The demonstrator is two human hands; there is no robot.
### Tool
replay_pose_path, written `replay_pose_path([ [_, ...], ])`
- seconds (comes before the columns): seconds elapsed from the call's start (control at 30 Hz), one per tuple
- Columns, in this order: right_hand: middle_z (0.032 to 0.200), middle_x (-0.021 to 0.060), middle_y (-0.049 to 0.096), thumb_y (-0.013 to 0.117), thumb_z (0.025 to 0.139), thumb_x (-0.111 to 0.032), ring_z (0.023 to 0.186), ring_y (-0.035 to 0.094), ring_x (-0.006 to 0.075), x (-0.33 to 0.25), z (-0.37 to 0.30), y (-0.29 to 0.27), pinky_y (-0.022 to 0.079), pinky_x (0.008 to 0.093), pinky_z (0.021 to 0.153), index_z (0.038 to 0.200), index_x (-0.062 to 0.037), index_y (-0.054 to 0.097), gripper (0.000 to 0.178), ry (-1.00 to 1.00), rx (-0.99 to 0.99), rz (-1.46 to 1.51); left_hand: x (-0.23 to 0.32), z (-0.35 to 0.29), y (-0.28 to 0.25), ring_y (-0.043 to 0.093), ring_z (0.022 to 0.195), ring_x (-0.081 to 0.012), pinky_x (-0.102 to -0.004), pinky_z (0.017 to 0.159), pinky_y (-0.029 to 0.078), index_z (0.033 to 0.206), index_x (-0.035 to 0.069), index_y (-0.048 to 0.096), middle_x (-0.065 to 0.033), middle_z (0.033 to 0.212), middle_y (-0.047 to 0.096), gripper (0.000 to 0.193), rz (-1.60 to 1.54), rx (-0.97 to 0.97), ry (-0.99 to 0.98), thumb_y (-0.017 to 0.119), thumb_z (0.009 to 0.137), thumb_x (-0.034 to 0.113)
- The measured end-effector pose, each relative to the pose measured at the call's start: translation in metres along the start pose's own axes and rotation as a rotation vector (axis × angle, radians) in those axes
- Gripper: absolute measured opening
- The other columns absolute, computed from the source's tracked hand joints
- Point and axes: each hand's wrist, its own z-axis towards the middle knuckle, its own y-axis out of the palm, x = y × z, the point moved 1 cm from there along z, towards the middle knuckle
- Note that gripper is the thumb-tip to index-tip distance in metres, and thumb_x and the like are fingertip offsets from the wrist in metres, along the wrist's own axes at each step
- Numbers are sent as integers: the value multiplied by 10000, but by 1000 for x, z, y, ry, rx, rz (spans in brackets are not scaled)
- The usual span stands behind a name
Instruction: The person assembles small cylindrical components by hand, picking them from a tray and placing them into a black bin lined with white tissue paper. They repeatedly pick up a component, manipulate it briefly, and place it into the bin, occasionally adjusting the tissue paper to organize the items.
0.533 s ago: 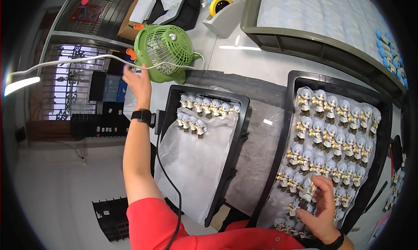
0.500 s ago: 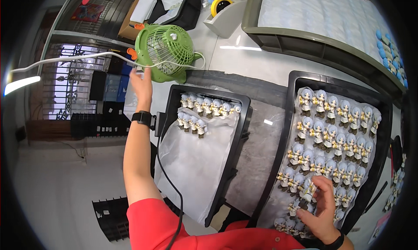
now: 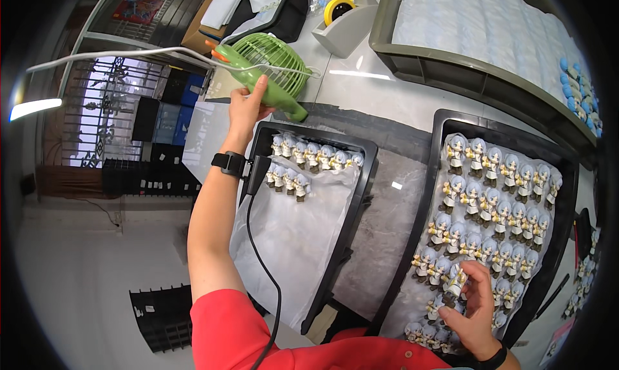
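Note:
My left hand (image 3: 246,107) grips the rim of a small green desk fan (image 3: 277,63), which is tilted on the table at the upper left. Thumb and fingers close on the fan's solid back part. A figurine (image 3: 454,281) with pale blue hair and white clothes is pinched in my right hand (image 3: 476,309). That hand is over the black tray (image 3: 431,170) on the right, where rows of matching figurines stand or lie on clear film. To its left, a second black tray (image 3: 353,234) has two short rows of such figurines at its far end, on plastic film.
A white cord (image 3: 148,51) runs to the fan, and a black cable (image 3: 263,267) hangs along my left arm. Behind the trays are a tape dispenser (image 3: 340,31) and a large olive crate (image 3: 464,80) lined with white padding. Black crates (image 3: 158,318) sit at lower left.
My left hand has moved right and closed on the fan. The fan has turned and tipped, its cage now facing more to the right. My right hand stays put with its figurine.

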Motion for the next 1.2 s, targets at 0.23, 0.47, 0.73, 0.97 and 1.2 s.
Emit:
replay_pose_path([
  [0.23,1259,44,352,741,605,-110,1111,400,135,-1,0,-1,329,268,890,1252,-74,437,717,2,7,2,54,-2,-20,516,680,-115,-232,609,440,1027,3,533,-30,800,547,480,539,261,584,748,761,340],
  [0.47,1251,43,359,743,599,-102,1092,406,129,0,1,-2,335,257,857,1250,-71,441,718,-18,2,-38,68,40,-41,479,1135,-232,-350,943,422,1335,156,452,-119,1374,339,648,534,-64,773,730,749,143],
  [0.73,1244,40,367,749,592,-124,1081,407,122,-1,3,0,333,251,841,1250,-69,442,727,6,11,-39,92,91,-59,583,790,-167,-268,726,502,1232,115,551,-101,1210,494,524,696,-120,759,703,735,44],
  [0.97,1246,42,370,751,588,-126,1078,411,121,1,3,-2,334,250,828,1247,-65,446,729,-20,3,-39,87,91,-65,599,807,-126,-254,758,469,1025,45,617,-55,931,625,269,746,-97,730,683,769,94],
  [1.2,1248,40,371,751,590,-121,1084,412,121,0,2,1,337,252,828,1244,-66,448,724,0,9,-33,86,80,-68,580,801,-135,-257,743,451,925,22,597,-40,841,629,172,865,-80,819,662,795,112],
])
